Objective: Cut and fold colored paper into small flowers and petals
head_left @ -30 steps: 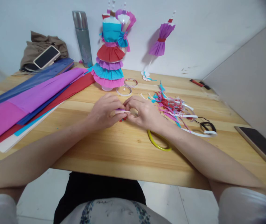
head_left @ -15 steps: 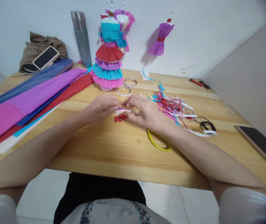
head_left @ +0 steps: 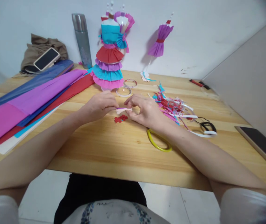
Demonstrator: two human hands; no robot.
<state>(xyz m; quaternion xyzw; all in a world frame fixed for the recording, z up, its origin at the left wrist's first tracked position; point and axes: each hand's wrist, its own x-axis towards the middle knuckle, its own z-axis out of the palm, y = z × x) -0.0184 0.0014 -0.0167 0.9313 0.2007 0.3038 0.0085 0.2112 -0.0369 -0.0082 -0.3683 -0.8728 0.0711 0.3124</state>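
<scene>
A small strip of pale and purple paper (head_left: 123, 110) stretches between my two hands over the table. My left hand (head_left: 99, 106) pinches its left end, fingers closed. Its right end sits between the thumb and fingers of my right hand (head_left: 145, 111). Small red paper flowers (head_left: 121, 119) lie on the table just below the strip. Behind my hands stands a doll form in a layered paper dress (head_left: 109, 56) of blue, red, purple and pink, with rolls of tape (head_left: 123, 91) beside its base.
Folded coloured paper (head_left: 30, 96) covers the left side. Right of my hands lie a heap of paper scraps (head_left: 170, 104), a yellow ring (head_left: 157, 144) and a black cord (head_left: 208, 126). A phone (head_left: 261, 144) rests at the right edge; a flask (head_left: 82, 43) stands behind.
My hands have drawn slightly apart, and more of the pale paper strip shows between them. The red flowers lie in the same place.
</scene>
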